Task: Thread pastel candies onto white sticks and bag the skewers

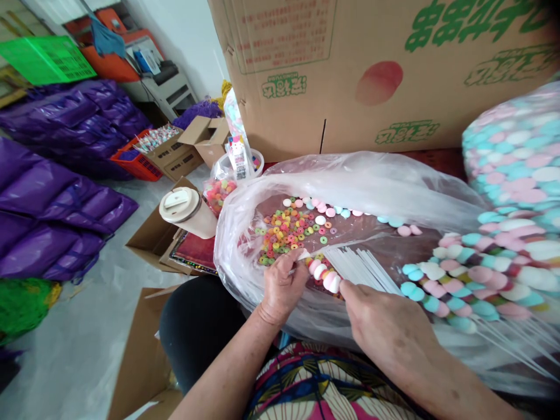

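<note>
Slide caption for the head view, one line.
Right hand holds a loaded skewer, left hand at its tip, beside colorful rings and white sticks.

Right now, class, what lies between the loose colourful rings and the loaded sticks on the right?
In the head view, a bundle of plain white sticks lies between the colourful rings and the loaded sticks.

The cardboard box bears upside-down green Chinese characters and, seemingly, "HONGYUDA".
</note>
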